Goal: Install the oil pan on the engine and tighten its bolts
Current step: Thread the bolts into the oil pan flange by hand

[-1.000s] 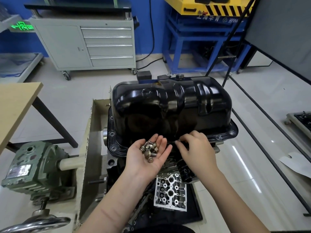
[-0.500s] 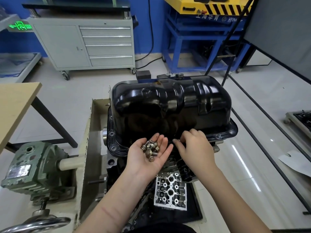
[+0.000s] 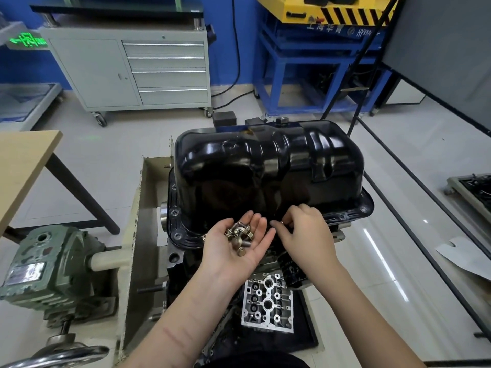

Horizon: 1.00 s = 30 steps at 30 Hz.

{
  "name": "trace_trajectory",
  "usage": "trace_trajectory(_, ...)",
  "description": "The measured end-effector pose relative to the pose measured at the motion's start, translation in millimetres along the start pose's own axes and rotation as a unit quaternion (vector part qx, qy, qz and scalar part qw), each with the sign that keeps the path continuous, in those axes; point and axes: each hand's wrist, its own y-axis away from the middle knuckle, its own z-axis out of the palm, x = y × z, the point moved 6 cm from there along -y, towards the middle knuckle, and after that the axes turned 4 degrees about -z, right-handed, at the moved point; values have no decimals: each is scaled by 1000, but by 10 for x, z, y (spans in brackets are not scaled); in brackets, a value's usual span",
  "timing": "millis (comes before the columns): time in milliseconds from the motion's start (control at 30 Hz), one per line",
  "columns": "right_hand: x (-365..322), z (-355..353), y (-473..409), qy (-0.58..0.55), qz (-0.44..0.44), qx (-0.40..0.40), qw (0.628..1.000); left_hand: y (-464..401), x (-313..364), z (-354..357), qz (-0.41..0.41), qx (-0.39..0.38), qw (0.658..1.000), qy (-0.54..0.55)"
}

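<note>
The black oil pan [image 3: 268,171] sits dome-up on the engine [image 3: 180,264], its flat bolt flange [image 3: 175,224] running round the left and near edges and out to the right corner. The left hand [image 3: 239,248] lies palm-up just in front of the near flange, fingers relaxed and spread, a small heap of bolts [image 3: 239,235] resting in the palm. The right hand [image 3: 305,232] is beside it, knuckles up, fingertips curled down against the near rim of the pan; its grip seems closed on something small there, but what it pinches cannot be told. The two hands are nearly touching. Left of the pan a cream stand plate [image 3: 138,235] stands close to the flange, with a green gearbox [image 3: 50,264] and a handwheel [image 3: 58,354] beyond it. To the right lies open pale tiled floor [image 3: 398,235], crossed by black rails [image 3: 430,208]. A wooden surface [image 3: 21,166] juts in at the left; at the back stand a grey drawer cabinet [image 3: 148,67] and a blue frame [image 3: 313,67].
</note>
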Motion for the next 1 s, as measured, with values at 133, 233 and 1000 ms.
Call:
trace_trajectory(133, 2, -11, 28, 16, -5, -2, 1000, -7, -9, 7, -2, 0, 1000, -1)
trace_trajectory(233, 3, -19, 36, 10, -12, -11, 1000, -10, -2, 9, 0, -2, 1000, -2)
trace_trajectory(1000, 1336, -309, 291, -378, 229, 257, 859, -87, -274, -234, -77, 46, 993, -74)
